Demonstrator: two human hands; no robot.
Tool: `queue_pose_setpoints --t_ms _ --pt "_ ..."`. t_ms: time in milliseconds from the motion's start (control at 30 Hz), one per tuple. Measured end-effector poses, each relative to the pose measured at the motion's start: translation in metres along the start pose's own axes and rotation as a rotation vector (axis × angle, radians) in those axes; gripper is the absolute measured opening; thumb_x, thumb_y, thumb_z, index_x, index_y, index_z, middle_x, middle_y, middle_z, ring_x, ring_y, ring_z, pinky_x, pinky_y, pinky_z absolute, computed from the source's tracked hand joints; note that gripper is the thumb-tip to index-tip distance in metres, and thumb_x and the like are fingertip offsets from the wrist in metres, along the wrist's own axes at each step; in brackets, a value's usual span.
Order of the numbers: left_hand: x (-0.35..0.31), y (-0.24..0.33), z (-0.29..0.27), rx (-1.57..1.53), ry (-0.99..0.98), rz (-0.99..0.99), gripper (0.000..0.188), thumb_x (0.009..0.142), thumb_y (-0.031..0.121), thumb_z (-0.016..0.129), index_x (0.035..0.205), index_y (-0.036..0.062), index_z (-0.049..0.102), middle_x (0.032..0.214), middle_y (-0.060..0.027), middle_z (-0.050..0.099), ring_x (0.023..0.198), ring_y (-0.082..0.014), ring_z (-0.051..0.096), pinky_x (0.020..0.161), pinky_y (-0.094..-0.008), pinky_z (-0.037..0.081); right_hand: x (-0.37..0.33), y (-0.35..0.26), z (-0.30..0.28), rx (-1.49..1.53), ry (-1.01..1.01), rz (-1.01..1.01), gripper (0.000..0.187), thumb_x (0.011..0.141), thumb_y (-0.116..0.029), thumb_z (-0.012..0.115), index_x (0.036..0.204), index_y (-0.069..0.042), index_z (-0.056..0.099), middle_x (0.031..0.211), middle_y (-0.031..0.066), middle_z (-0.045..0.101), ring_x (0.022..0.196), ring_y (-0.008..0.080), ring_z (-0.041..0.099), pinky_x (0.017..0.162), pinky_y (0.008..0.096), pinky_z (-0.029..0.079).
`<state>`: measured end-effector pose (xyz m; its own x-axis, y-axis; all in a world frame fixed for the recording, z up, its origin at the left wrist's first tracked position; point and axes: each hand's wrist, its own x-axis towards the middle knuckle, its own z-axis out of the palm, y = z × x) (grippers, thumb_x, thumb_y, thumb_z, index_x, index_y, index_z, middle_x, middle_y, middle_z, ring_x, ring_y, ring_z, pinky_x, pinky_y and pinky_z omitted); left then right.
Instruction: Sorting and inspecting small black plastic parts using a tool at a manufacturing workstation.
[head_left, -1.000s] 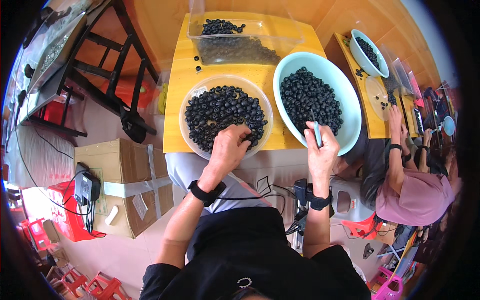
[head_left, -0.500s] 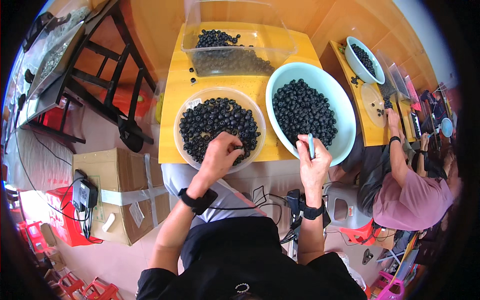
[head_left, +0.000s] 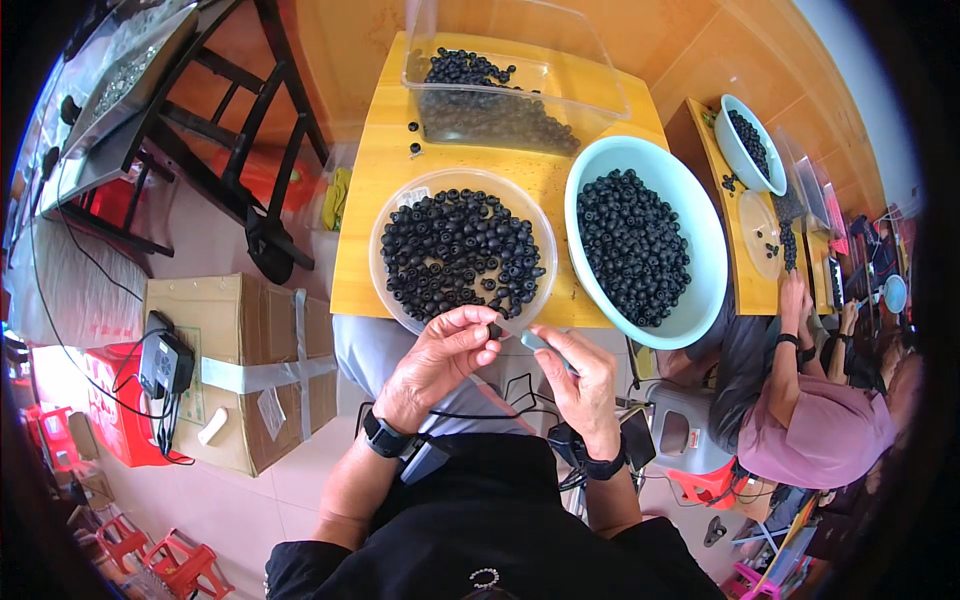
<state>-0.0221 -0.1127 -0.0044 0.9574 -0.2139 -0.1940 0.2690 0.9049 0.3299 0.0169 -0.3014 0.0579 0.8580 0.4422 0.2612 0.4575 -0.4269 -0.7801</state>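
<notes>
Above my lap, just off the table's near edge, my left hand [head_left: 440,365] pinches a small black bead [head_left: 494,330] between thumb and fingertips. Facing it, my right hand [head_left: 585,385] grips a slim tool with a light-blue handle [head_left: 534,341], pointed toward the bead; its tip is too fine to make out. Just beyond my left hand lies a round, shallow clear plastic tray [head_left: 377,262] with a loose layer of black beads [head_left: 450,240]. To its right, a pale-blue oval basin [head_left: 708,262] holds a deep heap of similar beads [head_left: 635,245].
A clear plastic box [head_left: 603,98] with more beads stands at the back of the yellow table [head_left: 372,150]. Left of my legs is a taped cardboard box [head_left: 262,350] bearing a black power adapter [head_left: 166,362]. A co-worker in a pink shirt [head_left: 820,420] sits at another bead-covered table, right.
My left hand has drawn back from the tray with a bead. My right hand has left the basin's near rim with the tool, and both hands now meet above my lap.
</notes>
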Motion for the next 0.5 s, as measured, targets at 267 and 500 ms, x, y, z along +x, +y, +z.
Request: queue_pose_setpoints --t_ms 267,500 --pt "0.0016 -0.002 -0.0013 -0.03 -0.045 -0.01 0.025 0.087 0.006 0.064 0.11 -0.001 0.058 0.102 -0.0148 0.062 0.08 -0.0149 0.063 0.073 -0.024 0.055 -0.0029 -0.0085 0.0029 -0.127 -0.088 -0.025 0.023 0.081 -0.016 0.07 0.103 -0.009 0.068 0.065 0.0071 0.055 0.052 0.0251 0.056 0.048 0.0356 0.043" --pt "0.0001 -0.0048 -0.0024 0.001 -0.069 0.029 0.024 0.086 0.006 0.065 0.107 -0.0005 0.058 0.1 -0.0149 0.061 0.081 -0.0151 0.062 0.076 -0.0244 0.054 -0.0037 -0.0077 0.0023 -0.146 -0.072 -0.036 0.023 0.081 -0.017 0.07 0.103 -0.01 0.068 0.065 0.0063 0.054 0.052 0.0242 0.057 0.048 0.0358 0.043"
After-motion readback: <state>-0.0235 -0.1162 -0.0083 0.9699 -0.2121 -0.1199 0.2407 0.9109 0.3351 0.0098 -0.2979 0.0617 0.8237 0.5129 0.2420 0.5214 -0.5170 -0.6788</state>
